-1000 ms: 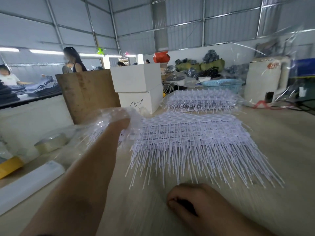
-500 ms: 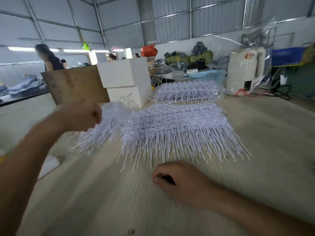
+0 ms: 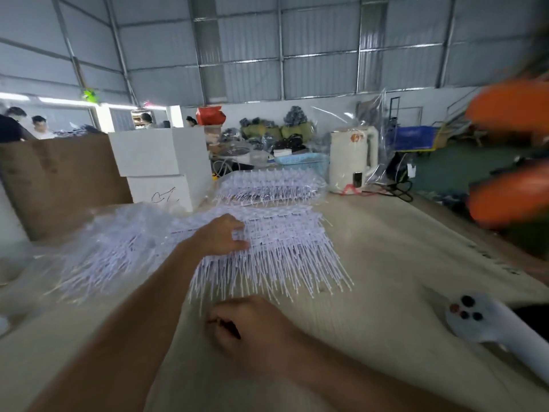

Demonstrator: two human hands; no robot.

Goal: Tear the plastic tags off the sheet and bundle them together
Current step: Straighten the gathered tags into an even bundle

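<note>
White tag sheet (image 3: 285, 233) (stacked), L hand (image 3: 221, 237) touching

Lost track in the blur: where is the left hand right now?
In the head view, the left hand sits centre frame, resting on the left edge of the nearest tag sheet, beyond the right hand.

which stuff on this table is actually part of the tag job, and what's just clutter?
Job:
- left hand on the near sheet of tags
- loose tags to its left
- far sheet of tags
- right hand, curled on the table

Lying about:
- white boxes
- cardboard box
- blue basket
- white handheld device
</note>
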